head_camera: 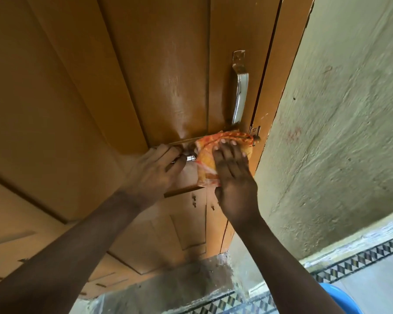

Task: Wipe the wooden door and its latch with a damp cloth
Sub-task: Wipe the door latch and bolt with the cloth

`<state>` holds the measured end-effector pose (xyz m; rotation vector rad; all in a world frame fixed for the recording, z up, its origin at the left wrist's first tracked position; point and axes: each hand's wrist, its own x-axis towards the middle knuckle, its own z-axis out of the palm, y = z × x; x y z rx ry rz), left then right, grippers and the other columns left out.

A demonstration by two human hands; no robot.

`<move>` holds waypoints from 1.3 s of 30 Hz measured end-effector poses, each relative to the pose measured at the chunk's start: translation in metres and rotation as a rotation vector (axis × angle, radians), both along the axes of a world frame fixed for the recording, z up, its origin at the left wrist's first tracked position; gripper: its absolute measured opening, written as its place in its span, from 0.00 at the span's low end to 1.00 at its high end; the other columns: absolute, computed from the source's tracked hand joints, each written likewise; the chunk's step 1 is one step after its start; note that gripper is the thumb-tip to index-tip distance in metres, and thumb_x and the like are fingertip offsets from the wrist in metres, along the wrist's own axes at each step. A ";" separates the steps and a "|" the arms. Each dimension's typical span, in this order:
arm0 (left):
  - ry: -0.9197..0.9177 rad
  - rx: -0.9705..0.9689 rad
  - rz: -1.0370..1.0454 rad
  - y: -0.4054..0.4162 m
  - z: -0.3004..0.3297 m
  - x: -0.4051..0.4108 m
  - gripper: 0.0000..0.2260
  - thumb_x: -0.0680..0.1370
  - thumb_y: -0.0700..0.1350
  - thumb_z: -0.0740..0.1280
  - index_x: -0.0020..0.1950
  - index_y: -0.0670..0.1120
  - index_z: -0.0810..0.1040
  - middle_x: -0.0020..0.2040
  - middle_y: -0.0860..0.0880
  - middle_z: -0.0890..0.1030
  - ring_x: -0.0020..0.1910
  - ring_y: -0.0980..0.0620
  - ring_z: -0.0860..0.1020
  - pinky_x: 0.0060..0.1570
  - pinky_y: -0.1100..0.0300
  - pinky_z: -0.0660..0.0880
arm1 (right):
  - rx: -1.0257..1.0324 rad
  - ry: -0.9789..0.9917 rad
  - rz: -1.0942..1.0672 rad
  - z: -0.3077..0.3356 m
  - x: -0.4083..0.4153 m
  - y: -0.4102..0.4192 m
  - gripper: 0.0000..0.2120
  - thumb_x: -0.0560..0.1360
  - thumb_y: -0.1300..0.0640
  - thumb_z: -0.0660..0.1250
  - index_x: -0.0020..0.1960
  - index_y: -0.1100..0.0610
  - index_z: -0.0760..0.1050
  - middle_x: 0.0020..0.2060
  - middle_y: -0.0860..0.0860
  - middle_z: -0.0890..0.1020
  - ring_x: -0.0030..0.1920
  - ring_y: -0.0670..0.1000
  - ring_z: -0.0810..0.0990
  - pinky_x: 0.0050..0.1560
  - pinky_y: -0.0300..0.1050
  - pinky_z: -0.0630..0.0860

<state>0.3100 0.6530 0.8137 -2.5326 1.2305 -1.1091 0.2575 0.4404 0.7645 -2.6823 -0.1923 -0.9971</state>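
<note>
Cloth point(208, 158) lies flat on the latch point(255, 134), pressed by the right hand point(233, 175); at nine o'clock, the left hand point(154, 168) grips the bolt knob point(190, 158). Beyond, at twelve, door point(100, 87). Pressing hard could snag fabric on the bolt.

A home doorway, this: a panelled wooden door point(82, 91) with a worn metal pull handle point(240, 91), set in a rough, pale-green plastered wall point(340, 123), and patterned border tiles point(359, 259) across the floor below.
</note>
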 end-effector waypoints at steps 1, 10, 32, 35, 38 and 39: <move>0.000 -0.024 -0.004 0.000 -0.001 -0.001 0.14 0.72 0.34 0.77 0.57 0.39 0.84 0.54 0.40 0.83 0.52 0.42 0.75 0.44 0.50 0.71 | 0.040 0.000 -0.035 0.002 0.002 0.001 0.31 0.74 0.59 0.65 0.77 0.62 0.66 0.77 0.59 0.69 0.79 0.62 0.61 0.77 0.58 0.59; -0.011 -0.066 -0.012 -0.007 -0.008 -0.003 0.05 0.76 0.34 0.74 0.52 0.39 0.84 0.53 0.39 0.83 0.51 0.40 0.77 0.48 0.48 0.71 | 0.053 -0.023 -0.054 -0.008 -0.004 0.009 0.30 0.76 0.52 0.56 0.77 0.61 0.67 0.77 0.58 0.69 0.78 0.59 0.63 0.77 0.55 0.56; 0.045 -0.399 0.187 -0.025 -0.018 -0.021 0.05 0.76 0.34 0.75 0.51 0.41 0.87 0.42 0.42 0.82 0.40 0.41 0.81 0.34 0.53 0.77 | -0.083 -0.025 0.068 -0.015 -0.009 -0.015 0.31 0.73 0.61 0.64 0.76 0.61 0.68 0.76 0.58 0.70 0.78 0.59 0.63 0.74 0.59 0.69; 0.104 -0.420 0.246 -0.034 -0.008 -0.023 0.09 0.70 0.32 0.79 0.47 0.41 0.87 0.40 0.42 0.82 0.38 0.40 0.82 0.31 0.55 0.75 | -0.018 -0.007 -0.018 -0.007 -0.006 -0.025 0.35 0.69 0.65 0.73 0.75 0.60 0.70 0.75 0.57 0.71 0.78 0.59 0.64 0.73 0.59 0.71; 0.123 -0.401 0.239 -0.037 0.000 -0.026 0.01 0.74 0.37 0.75 0.44 0.40 0.86 0.40 0.41 0.81 0.39 0.40 0.81 0.32 0.54 0.75 | 0.090 -0.053 -0.022 0.003 0.003 0.008 0.28 0.73 0.60 0.60 0.74 0.62 0.72 0.72 0.60 0.75 0.77 0.58 0.62 0.69 0.60 0.75; 0.145 -0.414 0.229 -0.038 0.001 -0.026 0.07 0.78 0.41 0.69 0.44 0.40 0.86 0.40 0.41 0.81 0.40 0.39 0.81 0.33 0.53 0.76 | 0.091 -0.064 0.004 0.005 0.004 0.017 0.27 0.74 0.59 0.59 0.73 0.62 0.72 0.72 0.60 0.75 0.76 0.58 0.63 0.71 0.59 0.73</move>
